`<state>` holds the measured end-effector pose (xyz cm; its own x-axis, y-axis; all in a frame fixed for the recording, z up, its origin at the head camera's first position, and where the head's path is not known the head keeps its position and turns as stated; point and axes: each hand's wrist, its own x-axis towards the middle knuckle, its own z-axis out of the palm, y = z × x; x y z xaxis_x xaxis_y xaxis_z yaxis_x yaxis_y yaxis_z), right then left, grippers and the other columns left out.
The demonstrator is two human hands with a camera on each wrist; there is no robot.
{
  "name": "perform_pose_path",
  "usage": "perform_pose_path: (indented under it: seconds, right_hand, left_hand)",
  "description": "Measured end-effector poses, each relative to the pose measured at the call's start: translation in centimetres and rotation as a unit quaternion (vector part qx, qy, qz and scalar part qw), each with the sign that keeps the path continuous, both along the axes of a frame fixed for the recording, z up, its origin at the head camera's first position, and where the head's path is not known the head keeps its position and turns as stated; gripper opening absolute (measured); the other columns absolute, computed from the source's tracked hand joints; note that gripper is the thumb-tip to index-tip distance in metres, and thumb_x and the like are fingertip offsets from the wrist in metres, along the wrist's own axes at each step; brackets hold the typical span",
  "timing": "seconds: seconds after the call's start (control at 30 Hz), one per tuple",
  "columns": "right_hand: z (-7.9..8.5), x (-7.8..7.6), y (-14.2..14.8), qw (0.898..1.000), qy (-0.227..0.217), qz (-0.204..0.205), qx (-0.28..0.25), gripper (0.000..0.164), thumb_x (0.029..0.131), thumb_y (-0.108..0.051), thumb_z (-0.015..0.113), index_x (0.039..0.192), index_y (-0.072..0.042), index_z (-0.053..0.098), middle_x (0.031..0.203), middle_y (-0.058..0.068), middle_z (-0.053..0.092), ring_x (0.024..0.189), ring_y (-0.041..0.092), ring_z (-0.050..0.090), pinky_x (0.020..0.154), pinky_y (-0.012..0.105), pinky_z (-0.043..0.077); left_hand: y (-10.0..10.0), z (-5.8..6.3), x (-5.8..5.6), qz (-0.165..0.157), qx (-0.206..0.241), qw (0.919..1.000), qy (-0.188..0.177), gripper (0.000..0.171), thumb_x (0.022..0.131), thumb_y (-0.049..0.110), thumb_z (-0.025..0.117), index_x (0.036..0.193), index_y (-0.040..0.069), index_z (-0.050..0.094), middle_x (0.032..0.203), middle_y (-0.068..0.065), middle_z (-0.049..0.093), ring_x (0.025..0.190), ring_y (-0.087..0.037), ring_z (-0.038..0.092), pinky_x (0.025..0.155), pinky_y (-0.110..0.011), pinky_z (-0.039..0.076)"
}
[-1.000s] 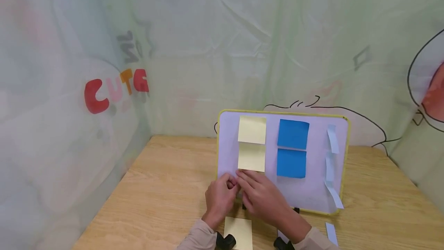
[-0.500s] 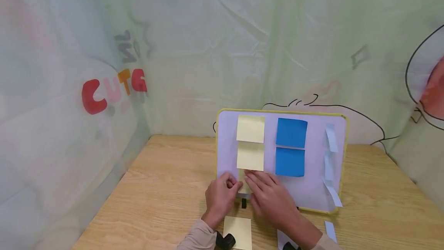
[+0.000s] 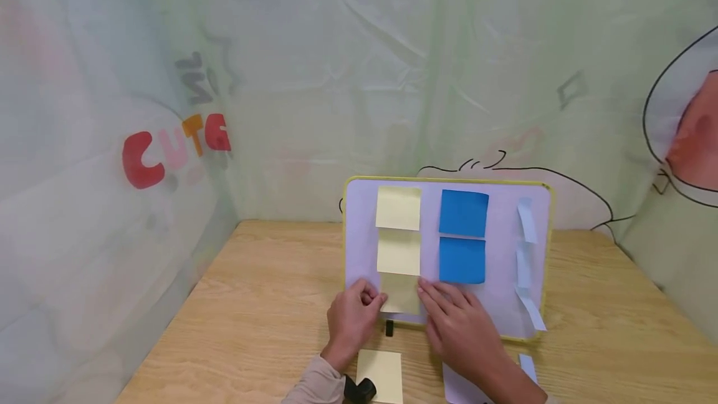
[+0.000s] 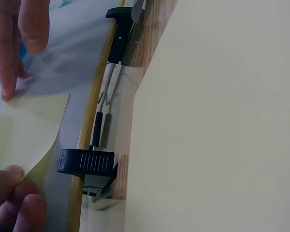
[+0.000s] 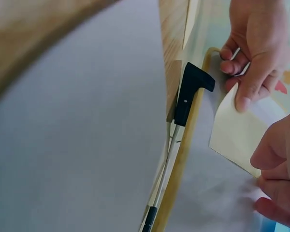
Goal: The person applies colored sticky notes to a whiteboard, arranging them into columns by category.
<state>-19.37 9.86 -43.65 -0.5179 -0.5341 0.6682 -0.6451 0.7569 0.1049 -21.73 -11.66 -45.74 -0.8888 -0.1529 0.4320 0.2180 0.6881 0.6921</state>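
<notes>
A pale yellow sticky note (image 3: 400, 295) lies against a yellow-framed whiteboard (image 3: 359, 235), below two others like it. My left hand (image 3: 352, 323) pinches the note's lower left corner between thumb and finger. In the left wrist view, the note's lower edge (image 4: 53, 145) curls off the board near that pinch. My right hand (image 3: 462, 326) has its fingers extended, their tips at the note's upper right edge. From the right wrist view, the left thumb presses on one corner of the note (image 5: 238, 133) while the right fingers rest at the opposite side.
Two blue sticky notes (image 3: 462, 214) and several light blue strips (image 3: 526, 220) hang on the board. A black clip (image 4: 87, 162) grips its lower edge. On the wooden table (image 3: 269, 304) lie a pale yellow note (image 3: 381, 370), a lilac sheet (image 3: 457, 385) and a light blue strip (image 3: 527, 366).
My right fingers have slid to the right along the note's top edge, uncovering it. My left hand keeps its pinch at the corner. The view has shifted slightly.
</notes>
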Motion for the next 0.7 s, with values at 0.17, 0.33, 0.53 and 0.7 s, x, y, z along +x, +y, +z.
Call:
perform_pose_path:
  seconds: [0.17, 0.33, 0.53, 0.7]
  right_hand:
    - [0.3, 0.7, 0.0, 0.999, -0.029, -0.025, 0.005, 0.049, 0.084, -0.02, 0.067, 0.129, -0.001, 0.067, 0.135, 0.009, 0.063, 0.118, 0.03, 0.059, 0.091, 0.05, 0.051]
    - [1.3, 1.6, 0.2, 0.999, -0.033, 0.003, -0.038, 0.041, 0.084, -0.019, 0.071, 0.122, -0.004, 0.072, 0.127, 0.006, 0.068, 0.108, 0.025, 0.066, 0.082, 0.045, 0.056]
    - [2.3, 2.1, 1.7, 0.992, 0.006, 0.04, -0.118, 0.053, 0.105, -0.042, 0.036, 0.103, -0.01, 0.078, 0.101, -0.002, 0.075, 0.086, 0.014, 0.071, 0.067, 0.035, 0.059]
    - [3.6, 1.9, 4.7, 0.987, 0.05, 0.039, -0.149, 0.053, 0.104, -0.042, 0.04, 0.093, -0.008, 0.078, 0.087, 0.0, 0.075, 0.072, 0.015, 0.071, 0.062, 0.027, 0.056]
  left_hand:
    - [-0.5, -0.2, 0.1, -0.005, 0.003, 1.0, 0.001, 0.027, 0.082, 0.035, 0.082, 0.07, 0.029, 0.059, 0.062, 0.022, 0.056, 0.056, -0.001, 0.054, 0.051, -0.027, 0.039]
    - [-0.9, -0.2, 0.3, -0.009, -0.006, 0.9998, 0.014, 0.027, 0.083, 0.036, 0.081, 0.07, 0.03, 0.059, 0.062, 0.022, 0.055, 0.055, 0.001, 0.052, 0.051, -0.026, 0.04]
    - [-2.2, 0.2, 1.1, 0.006, -0.02, 0.9994, 0.03, 0.024, 0.084, 0.031, 0.078, 0.069, 0.029, 0.059, 0.059, 0.023, 0.052, 0.052, 0.002, 0.049, 0.05, -0.025, 0.039]
    - [-4.2, 0.8, 1.4, -0.008, 0.004, 0.9988, 0.048, 0.021, 0.09, 0.028, 0.075, 0.072, 0.026, 0.064, 0.06, 0.022, 0.056, 0.051, 0.001, 0.05, 0.049, -0.024, 0.039]
